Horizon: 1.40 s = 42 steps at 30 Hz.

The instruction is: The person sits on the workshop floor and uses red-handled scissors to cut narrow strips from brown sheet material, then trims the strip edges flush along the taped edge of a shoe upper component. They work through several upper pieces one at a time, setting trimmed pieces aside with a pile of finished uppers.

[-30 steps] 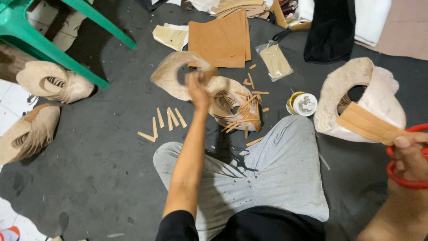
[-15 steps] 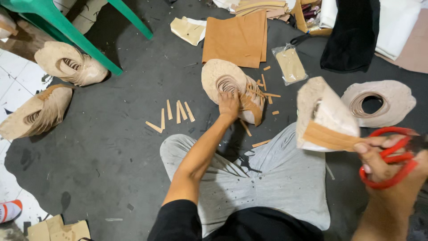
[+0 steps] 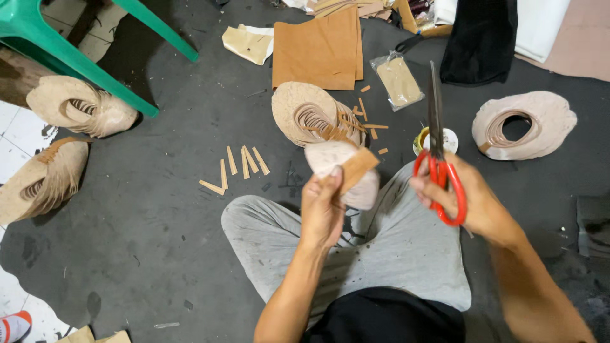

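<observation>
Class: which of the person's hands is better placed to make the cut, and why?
Probably the right hand: it already holds the red-handled scissors, blades pointing away, beside the pale cut-out leather piece that the left hand has in its grip.

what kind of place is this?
Likely an informal craft workshop, worked from the floor. Left hand holds a cut pale piece, right hand holds red-handled scissors; stacks of cut rings and brown sheets lie around.
</observation>
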Each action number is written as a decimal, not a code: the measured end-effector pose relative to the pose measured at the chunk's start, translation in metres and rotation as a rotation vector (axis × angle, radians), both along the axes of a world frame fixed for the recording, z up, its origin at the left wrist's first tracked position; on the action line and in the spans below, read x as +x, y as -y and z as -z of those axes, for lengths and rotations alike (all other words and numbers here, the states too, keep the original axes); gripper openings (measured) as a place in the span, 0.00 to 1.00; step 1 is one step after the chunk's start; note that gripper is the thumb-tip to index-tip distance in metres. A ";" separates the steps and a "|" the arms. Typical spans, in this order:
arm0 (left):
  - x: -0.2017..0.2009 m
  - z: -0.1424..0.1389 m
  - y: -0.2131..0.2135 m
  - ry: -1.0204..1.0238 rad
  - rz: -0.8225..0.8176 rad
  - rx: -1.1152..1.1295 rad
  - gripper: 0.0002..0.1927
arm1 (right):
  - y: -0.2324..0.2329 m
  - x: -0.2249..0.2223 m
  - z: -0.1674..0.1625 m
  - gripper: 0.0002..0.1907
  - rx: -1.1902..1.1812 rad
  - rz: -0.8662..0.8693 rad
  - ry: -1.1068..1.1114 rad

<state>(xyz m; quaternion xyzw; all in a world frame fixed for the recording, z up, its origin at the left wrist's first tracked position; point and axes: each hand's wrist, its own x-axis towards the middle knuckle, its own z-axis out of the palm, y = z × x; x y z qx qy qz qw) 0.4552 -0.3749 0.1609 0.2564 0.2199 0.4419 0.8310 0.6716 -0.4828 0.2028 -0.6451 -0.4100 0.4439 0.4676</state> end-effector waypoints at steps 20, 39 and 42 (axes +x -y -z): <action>-0.012 -0.022 0.018 -0.103 -0.210 0.087 0.16 | 0.013 -0.032 -0.024 0.34 0.275 -0.031 1.369; -0.013 -0.039 0.013 -0.149 -0.228 0.186 0.19 | 0.018 -0.019 -0.014 0.28 0.360 -0.092 1.263; -0.018 -0.045 0.006 -0.161 -0.193 0.196 0.23 | 0.019 -0.016 -0.011 0.29 0.194 -0.126 1.175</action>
